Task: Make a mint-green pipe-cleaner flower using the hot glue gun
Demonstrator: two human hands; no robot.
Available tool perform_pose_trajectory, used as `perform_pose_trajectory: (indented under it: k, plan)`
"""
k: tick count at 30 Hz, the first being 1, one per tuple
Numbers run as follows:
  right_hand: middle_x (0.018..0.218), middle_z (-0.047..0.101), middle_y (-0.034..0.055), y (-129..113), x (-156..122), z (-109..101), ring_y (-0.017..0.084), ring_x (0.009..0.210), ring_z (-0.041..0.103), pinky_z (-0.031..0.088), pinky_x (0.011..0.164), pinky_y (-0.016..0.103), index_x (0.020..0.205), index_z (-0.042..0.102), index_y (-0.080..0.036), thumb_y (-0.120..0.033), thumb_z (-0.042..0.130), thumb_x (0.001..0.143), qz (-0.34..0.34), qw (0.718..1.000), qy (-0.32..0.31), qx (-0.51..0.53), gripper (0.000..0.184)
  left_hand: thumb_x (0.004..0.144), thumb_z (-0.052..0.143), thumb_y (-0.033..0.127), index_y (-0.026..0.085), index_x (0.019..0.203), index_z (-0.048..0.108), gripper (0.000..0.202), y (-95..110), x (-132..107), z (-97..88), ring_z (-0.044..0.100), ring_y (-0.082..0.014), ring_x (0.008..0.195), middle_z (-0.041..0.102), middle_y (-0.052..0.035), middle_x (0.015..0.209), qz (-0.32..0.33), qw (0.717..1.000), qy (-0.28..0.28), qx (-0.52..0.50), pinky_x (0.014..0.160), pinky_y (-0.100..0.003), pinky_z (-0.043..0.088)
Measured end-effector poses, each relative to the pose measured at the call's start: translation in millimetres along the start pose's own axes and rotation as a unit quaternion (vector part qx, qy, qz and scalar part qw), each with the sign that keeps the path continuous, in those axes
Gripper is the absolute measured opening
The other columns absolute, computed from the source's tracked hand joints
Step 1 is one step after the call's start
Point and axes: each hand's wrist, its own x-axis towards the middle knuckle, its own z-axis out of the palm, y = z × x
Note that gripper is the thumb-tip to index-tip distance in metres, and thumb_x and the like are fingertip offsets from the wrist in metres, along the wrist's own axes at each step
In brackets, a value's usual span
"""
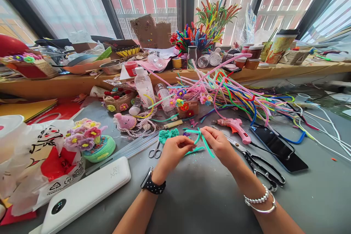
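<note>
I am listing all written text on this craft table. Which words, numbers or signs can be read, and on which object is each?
"35w", roughly: on the white power bank, small and seen at an angle.
Black drawn marks and a recycling sign on the white plastic bag: no words readable.
Labels on the plastic bottle and paper cup: too blurred.

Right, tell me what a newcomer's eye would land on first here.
First the two hands at centre, the left hand and right hand pinching a teal pipe cleaner over the grey table. Behind them sprawls a bright heap of pipe cleaners, with a pink glue gun just right of the hands.
</note>
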Motion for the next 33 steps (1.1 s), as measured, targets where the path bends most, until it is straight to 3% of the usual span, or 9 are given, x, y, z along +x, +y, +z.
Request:
perform_pose_trajectory:
  k: [3, 6, 11, 14, 20, 27, 30, 33]
  plan:
    - [0.058, 0.026, -0.0049, -3.3, -2.6, 0.9, 0.009, 0.052, 0.024, 0.023, 0.048, 0.022, 0.063, 0.037, -0.019, -0.041, 0.039, 0.084, 0.020, 0.995, -0.069, 0.069, 0.030, 0.064, 0.063, 0.024, 0.016, 0.065, 0.065, 0.008, 1.7, 0.7, -2.4, 0.063, -0.0183, 0.068, 0.068, -0.0039, 0.067, -0.012, 1.000, 0.006, -0.009, 0.062, -0.026, 0.050]
    - [0.062, 0.030, -0.0039, -6.3, -4.4, 1.1, 0.009, 0.056, 0.027, 0.025, 0.051, 0.022, 0.065, 0.039, -0.018, -0.038, 0.038, 0.085, -0.015, 0.989, -0.132, 0.065, 0.029, 0.065, 0.062, 0.021, 0.016, 0.066, 0.067, 0.007, 6.5, 1.3, -8.3, 0.063, -0.0169, 0.067, 0.069, -0.0030, 0.067, 0.002, 0.999, 0.029, 0.013, 0.062, -0.024, 0.049]
    - [0.061, 0.033, -0.0038, -6.2, -3.4, 0.0, 0.009, 0.058, 0.031, 0.027, 0.054, 0.021, 0.062, 0.037, -0.018, -0.035, 0.038, 0.087, -0.069, 0.968, -0.240, -0.039, 0.031, 0.066, 0.061, 0.018, 0.018, 0.065, 0.069, 0.009, 10.6, 0.9, -21.1, 0.062, -0.0146, 0.067, 0.068, -0.0019, 0.070, 0.089, 0.990, 0.084, 0.068, 0.063, -0.022, 0.048]
    - [0.060, 0.036, -0.0040, -3.6, -1.9, 0.2, 0.009, 0.058, 0.033, 0.027, 0.055, 0.021, 0.062, 0.037, -0.018, -0.033, 0.037, 0.088, -0.085, 0.955, -0.258, -0.123, 0.029, 0.067, 0.060, 0.019, 0.019, 0.070, 0.070, 0.010, 10.3, -0.1, -26.2, 0.062, -0.0143, 0.066, 0.069, -0.0014, 0.069, 0.082, 0.989, 0.075, 0.098, 0.063, -0.021, 0.048]
    - [0.061, 0.042, -0.0035, 0.8, -1.1, 2.3, 0.009, 0.059, 0.036, 0.027, 0.056, 0.022, 0.062, 0.037, -0.018, -0.028, 0.037, 0.088, -0.100, 0.941, -0.225, -0.233, 0.028, 0.068, 0.061, 0.023, 0.016, 0.079, 0.069, 0.015, 19.2, -3.5, -28.7, 0.064, -0.0157, 0.071, 0.070, -0.0047, 0.078, 0.071, 0.992, 0.026, 0.102, 0.065, -0.022, 0.051]
    - [0.062, 0.046, -0.0025, 5.6, 1.3, 7.5, 0.010, 0.058, 0.040, 0.029, 0.056, 0.022, 0.063, 0.042, -0.018, -0.025, 0.037, 0.087, -0.089, 0.944, -0.181, -0.261, 0.025, 0.071, 0.061, 0.024, 0.018, 0.090, 0.066, 0.020, 15.7, -5.5, -19.0, 0.062, -0.0125, 0.065, 0.068, -0.0018, 0.075, 0.144, 0.972, 0.123, 0.137, 0.064, -0.022, 0.050]
    - [0.061, 0.046, -0.0017, 11.7, 3.4, 10.8, 0.011, 0.058, 0.040, 0.028, 0.055, 0.022, 0.061, 0.041, -0.019, -0.028, 0.034, 0.087, -0.061, 0.957, -0.107, -0.264, 0.029, 0.073, 0.060, 0.021, 0.018, 0.079, 0.066, 0.009, 14.8, -9.0, -12.7, 0.062, -0.0114, 0.064, 0.068, -0.0011, 0.073, 0.201, 0.951, 0.155, 0.175, 0.062, -0.021, 0.049]
    - [0.059, 0.046, -0.0016, 15.8, 4.5, 12.5, 0.012, 0.057, 0.039, 0.028, 0.054, 0.023, 0.060, 0.040, -0.019, -0.031, 0.033, 0.087, -0.034, 0.967, -0.024, -0.250, 0.030, 0.074, 0.059, 0.017, 0.019, 0.073, 0.066, 0.007, 15.5, -13.8, -4.4, 0.061, -0.0118, 0.065, 0.068, -0.0004, 0.070, 0.305, 0.906, 0.172, 0.239, 0.063, -0.022, 0.047]
